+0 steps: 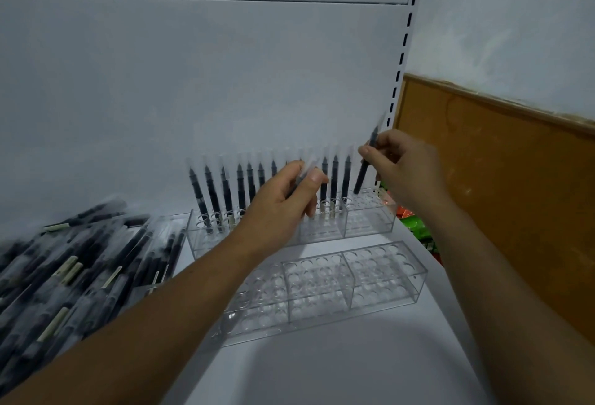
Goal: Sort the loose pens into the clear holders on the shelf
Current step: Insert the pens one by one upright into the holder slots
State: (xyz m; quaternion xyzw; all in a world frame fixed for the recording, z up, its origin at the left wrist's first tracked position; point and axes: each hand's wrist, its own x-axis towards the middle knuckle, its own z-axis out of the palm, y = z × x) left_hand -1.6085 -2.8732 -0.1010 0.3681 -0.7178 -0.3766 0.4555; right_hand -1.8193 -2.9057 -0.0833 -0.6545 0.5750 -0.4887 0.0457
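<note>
A clear holder (368,222) at the back of the white shelf has a row of dark pens (225,190) standing upright in its rear holes. My right hand (402,166) pinches one dark pen (362,176) tilted over the holder's right end, its lower tip at a hole. My left hand (283,201) is closed around another pen (302,172) in front of the row's middle. A second clear holder (386,276) stands nearer to me with no pens in it. A heap of loose pens (74,263) lies at the left.
The shelf's white back panel (193,82) rises behind the holders, with a slotted upright (402,50) at its right edge. Green and red packets (415,227) show past the shelf's right side, below a brown wall panel (499,179).
</note>
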